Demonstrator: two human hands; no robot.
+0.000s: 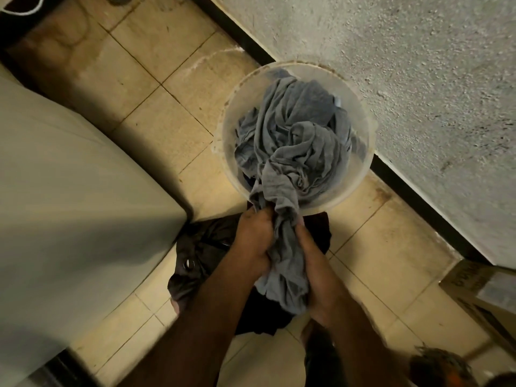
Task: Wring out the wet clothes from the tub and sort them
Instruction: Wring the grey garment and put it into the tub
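Over a tiled floor (156, 129), both hands wring a grey garment (282, 247) trailing from a clear tub (360, 129) of wet grey clothes. Left hand (252, 237) and right hand (318, 277) curl tightly around it, above dark clothes (201, 247) lying beneath.

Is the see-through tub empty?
No, the clear tub is piled full with crumpled grey clothes.
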